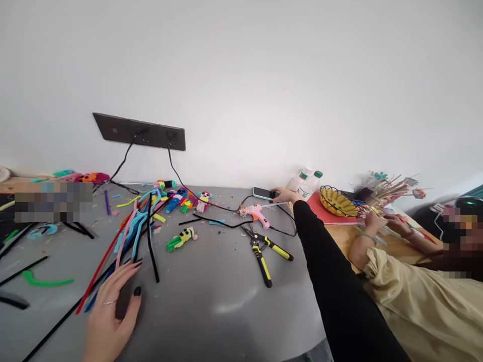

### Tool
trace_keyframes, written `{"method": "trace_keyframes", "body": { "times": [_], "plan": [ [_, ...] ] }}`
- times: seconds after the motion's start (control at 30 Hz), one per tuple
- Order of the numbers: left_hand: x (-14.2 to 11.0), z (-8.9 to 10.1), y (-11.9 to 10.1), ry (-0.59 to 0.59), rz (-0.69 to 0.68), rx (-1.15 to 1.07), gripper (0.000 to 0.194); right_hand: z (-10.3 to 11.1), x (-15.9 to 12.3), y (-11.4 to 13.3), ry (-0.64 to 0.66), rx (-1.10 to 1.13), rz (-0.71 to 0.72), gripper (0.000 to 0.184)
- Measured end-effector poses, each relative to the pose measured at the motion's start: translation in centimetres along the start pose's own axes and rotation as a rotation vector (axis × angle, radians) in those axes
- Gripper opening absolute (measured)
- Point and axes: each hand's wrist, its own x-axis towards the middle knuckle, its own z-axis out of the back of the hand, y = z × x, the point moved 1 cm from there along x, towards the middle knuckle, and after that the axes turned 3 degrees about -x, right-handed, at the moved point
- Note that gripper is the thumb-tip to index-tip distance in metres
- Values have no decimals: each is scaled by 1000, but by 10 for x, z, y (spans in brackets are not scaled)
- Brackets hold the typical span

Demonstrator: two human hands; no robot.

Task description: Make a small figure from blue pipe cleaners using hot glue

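Observation:
My left hand [113, 301] lies at the near ends of a loose bundle of colored pipe cleaners [141, 218], fingers stretched and thumb apart. My right arm reaches to the back of the table, where my right hand [286, 195] grips the right end of a phone [263, 193]. Just in front of that hand lies a pink glue gun [260, 216] with a black cord. Closer to me are wire strippers [262, 249] with yellow-black handles, spread apart. Left of them rests a small green and yellow pipe-cleaner figure [181, 239].
More pipe-cleaner figures [204, 201] sit along the wall below a black socket strip [139, 131] with two plugged cords. Plastic bottles [311, 183] and a yellow basket [338, 202] stand at right. Beside me a co-worker in a tan shirt [422, 301] handles craft pieces.

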Motion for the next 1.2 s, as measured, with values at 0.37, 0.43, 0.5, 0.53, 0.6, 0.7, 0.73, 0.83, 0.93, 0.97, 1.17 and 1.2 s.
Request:
{"method": "trace_keyframes", "body": {
  "times": [0.37, 0.43, 0.5, 0.53, 0.6, 0.7, 0.73, 0.83, 0.93, 0.97, 1.17, 1.2],
  "plan": [
    [-12, 0, 14, -16, 69, -36, 43, 1, 32, -10, 122, 5, 41, 71],
    [-12, 0, 13, -31, 74, -49, 41, 2, 32, -4, 128, -9, 59, 69],
    [-12, 0, 11, -37, 64, -53, 40, 4, 30, 3, 127, -46, 50, 64],
    [-11, 1, 10, -36, 59, -53, 40, 5, 28, 7, 120, -70, 36, 61],
    [-10, 1, 9, -30, 54, -56, 39, 7, 20, 14, 88, -114, 5, 58],
    [-9, 2, 7, -25, 64, -58, 38, 12, -3, 21, 16, -152, -18, 52],
    [-9, 2, 7, -21, 67, -56, 38, 14, -14, 21, -14, -162, -23, 50],
    [-9, 2, 8, -23, 60, -51, 36, 18, -63, 12, -143, -197, -63, 49],
    [-8, 1, 8, -63, 34, -31, 34, 12, -120, -12, -287, -184, -190, 48],
    [-7, 1, 7, -74, 24, -26, 34, 6, -137, -21, -317, -178, -250, 48],
    [-2, 1, -5, -130, 44, -61, 28, -37, -170, -47, -267, -90, -430, 30],
    [-2, 1, -7, -135, 42, -63, 27, -42, -165, -47, -266, -50, -429, 29]
  ]
}}
